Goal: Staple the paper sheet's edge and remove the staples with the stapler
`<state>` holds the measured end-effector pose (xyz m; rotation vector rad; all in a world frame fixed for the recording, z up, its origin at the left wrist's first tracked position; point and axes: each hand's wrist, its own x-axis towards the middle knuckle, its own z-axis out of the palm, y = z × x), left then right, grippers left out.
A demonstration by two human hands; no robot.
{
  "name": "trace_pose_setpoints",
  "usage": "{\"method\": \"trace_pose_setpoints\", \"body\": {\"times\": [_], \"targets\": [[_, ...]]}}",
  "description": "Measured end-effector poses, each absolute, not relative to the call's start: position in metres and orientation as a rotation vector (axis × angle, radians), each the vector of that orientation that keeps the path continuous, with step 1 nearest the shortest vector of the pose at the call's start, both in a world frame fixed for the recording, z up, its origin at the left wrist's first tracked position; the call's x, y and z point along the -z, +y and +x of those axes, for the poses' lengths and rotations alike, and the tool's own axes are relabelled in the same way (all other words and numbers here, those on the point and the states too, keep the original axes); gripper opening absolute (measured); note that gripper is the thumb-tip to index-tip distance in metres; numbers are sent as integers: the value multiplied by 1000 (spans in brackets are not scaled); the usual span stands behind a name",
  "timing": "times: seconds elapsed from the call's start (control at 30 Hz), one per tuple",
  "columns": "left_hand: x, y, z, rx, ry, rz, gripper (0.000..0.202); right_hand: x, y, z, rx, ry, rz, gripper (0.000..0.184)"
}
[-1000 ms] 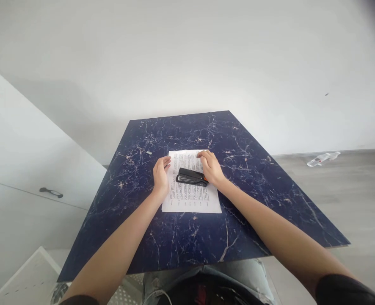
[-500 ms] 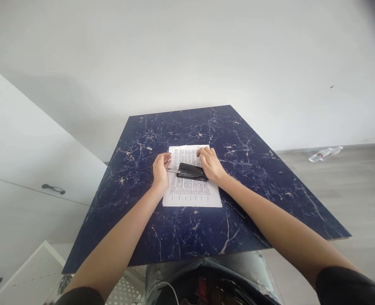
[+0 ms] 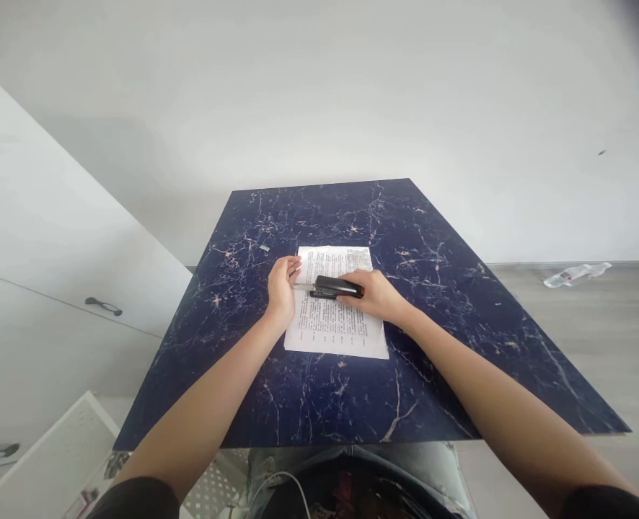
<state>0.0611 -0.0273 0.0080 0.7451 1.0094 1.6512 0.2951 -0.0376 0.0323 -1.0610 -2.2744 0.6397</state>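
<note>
A printed sheet of paper (image 3: 335, 324) lies in the middle of a dark blue marbled table (image 3: 319, 404). A black stapler with a red end (image 3: 337, 287) sits across the sheet's upper half, its metal tray sticking out to the left. My right hand (image 3: 376, 295) is closed round the stapler's right end. My left hand (image 3: 281, 288) rests at the paper's left edge, its curled fingertips pinching the metal tip of the stapler's tray.
A small metal bit (image 3: 265, 248) lies on the table left of the paper. A white cabinet with dark handles (image 3: 103, 306) stands to the left. A plastic bottle (image 3: 576, 274) lies on the floor at the right by the wall. A white perforated surface (image 3: 54, 468) sits at lower left.
My right hand came off the top of the paper and closed on the stapler's right end. My left fingers stayed on the metal tray at its left. The camera view shifted slightly.
</note>
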Motion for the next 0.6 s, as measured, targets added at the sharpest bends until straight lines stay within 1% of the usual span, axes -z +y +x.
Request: {"method": "trace_pose_setpoints", "body": {"times": [0.07, 0.13, 0.2, 0.27, 0.33, 0.4, 0.47, 0.6], "targets": [[-12, -30, 61, -1632, 928, 639, 20, -31, -39, 294, -459, -2154, -1050, 22], [-17, -32, 62, -1534, 807, 504, 28, -31, -39, 295, -168, -2107, -987, 28], [-22, -35, 64, -1391, 703, 421, 32, -33, -39, 298, 146, -2139, -923, 38], [-26, -37, 66, -1281, 643, 405, 31, -35, -40, 300, 388, -2193, -870, 48], [-27, -38, 67, -1233, 628, 429, 26, -37, -42, 302, 528, -2255, -808, 51], [-24, -38, 68, -1231, 641, 472, 23, -38, -45, 303, 578, -2317, -760, 51], [-19, -36, 68, -1244, 662, 537, 20, -39, -47, 303, 539, -2366, -771, 50], [-9, -32, 66, -1251, 721, 683, 15, -40, -48, 303, 219, -2420, -927, 45]]}}
